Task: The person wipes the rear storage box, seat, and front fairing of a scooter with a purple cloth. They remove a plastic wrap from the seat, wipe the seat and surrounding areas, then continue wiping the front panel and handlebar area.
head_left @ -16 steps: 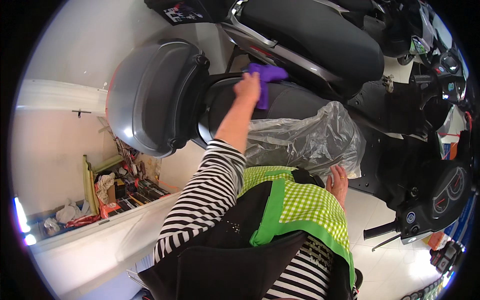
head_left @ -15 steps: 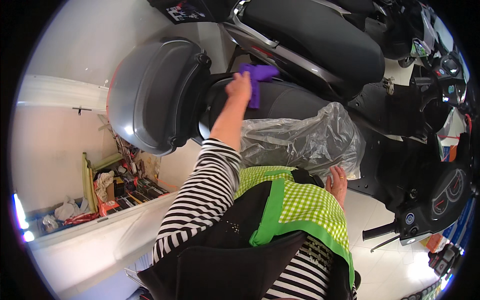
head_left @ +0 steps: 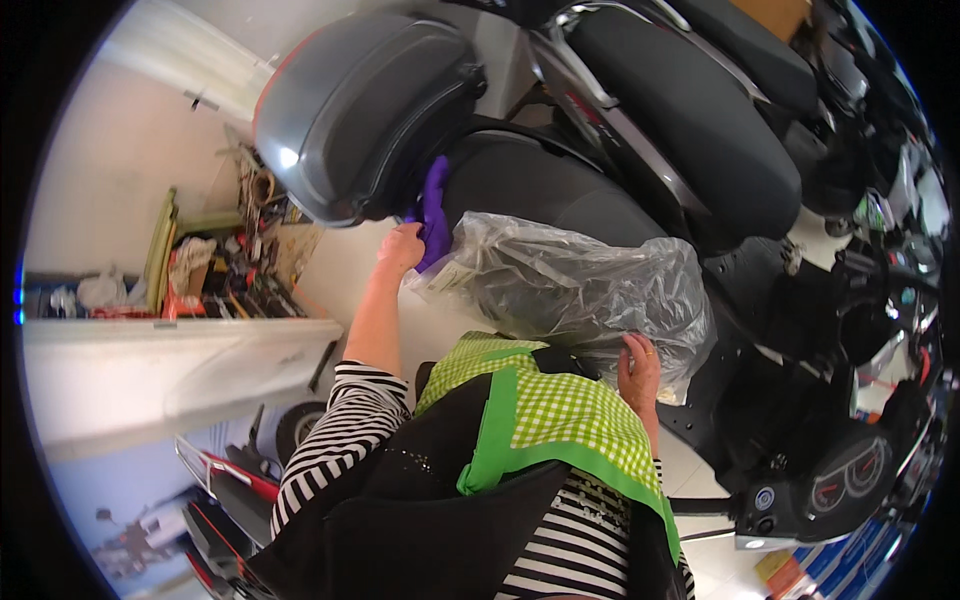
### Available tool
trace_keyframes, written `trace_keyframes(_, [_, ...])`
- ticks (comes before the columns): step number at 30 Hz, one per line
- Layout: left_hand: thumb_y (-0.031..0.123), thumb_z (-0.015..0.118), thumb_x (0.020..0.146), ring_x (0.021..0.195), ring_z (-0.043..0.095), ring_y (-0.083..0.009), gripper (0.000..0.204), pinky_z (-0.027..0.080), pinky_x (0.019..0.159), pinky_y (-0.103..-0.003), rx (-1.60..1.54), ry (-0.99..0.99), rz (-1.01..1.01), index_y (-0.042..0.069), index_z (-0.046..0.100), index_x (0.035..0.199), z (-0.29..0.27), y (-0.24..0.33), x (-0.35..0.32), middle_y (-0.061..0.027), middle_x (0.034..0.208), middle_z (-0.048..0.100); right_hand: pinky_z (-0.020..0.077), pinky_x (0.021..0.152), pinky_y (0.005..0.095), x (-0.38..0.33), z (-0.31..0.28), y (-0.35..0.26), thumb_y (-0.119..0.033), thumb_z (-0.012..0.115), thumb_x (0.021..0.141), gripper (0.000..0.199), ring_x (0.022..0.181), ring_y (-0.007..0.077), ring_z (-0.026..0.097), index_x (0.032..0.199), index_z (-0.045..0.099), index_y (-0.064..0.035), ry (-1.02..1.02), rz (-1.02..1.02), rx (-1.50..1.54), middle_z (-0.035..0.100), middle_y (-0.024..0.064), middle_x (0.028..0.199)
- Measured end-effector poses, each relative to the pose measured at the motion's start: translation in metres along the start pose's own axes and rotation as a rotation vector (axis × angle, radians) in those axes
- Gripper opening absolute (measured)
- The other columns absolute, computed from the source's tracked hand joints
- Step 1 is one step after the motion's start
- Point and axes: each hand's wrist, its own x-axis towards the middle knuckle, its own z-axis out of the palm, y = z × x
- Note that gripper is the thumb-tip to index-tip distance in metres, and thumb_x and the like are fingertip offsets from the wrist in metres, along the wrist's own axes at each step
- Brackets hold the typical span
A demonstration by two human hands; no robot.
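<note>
My left hand grips a purple cloth at the rear edge of a black scooter seat, beside the grey top case. The cloth hangs in folds from the fingers, along the gap between seat and case. A crumpled clear plastic sheet covers the near side and front of the seat. At its near edge is my right hand, its fingers loosely bent and apart with nothing visible in them. Whether they touch the plastic, I cannot tell.
Another scooter with a long dark seat stands close on the far side. At right are the handlebar and instrument panel. A low white ledge runs along the left, with cluttered tools and rags behind it.
My left hand has drawn the purple cloth from the seat's far side back and toward me, to its rear near edge. The view has shifted; my right hand stays by the plastic.
</note>
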Motion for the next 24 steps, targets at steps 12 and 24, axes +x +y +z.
trace_keyframes(12, [0.007,0.055,0.078,0.093,0.071,-0.0326,0.039,0.054,0.084,-0.041,-0.671,0.36,-0.124,0.004,0.069,0.114,-0.002,-0.118,0.019,-0.021,0.099,0.072,0.0463,0.096,0.0424,-0.006,-0.011,-0.016,-0.001,0.06,0.09,0.027,0.112,0.0347,0.058,0.116,0.064,-0.0036,0.045,-0.001,-0.044,0.062,0.0162,0.118])
trace_keyframes(24, [-0.002,0.053,0.081,0.109,0.062,-0.0393,0.053,0.049,0.096,-0.043,-0.711,0.098,0.608,0.008,0.054,0.133,-0.046,-0.024,-0.047,-0.0214,0.116,0.065,0.0511,0.086,0.0332,0.061,0.047,-0.144,-0.012,0.061,0.096,0.024,0.095,0.0226,0.066,0.119,0.067,-0.0067,-0.128,0.246,0.392,0.07,0.0105,0.108])
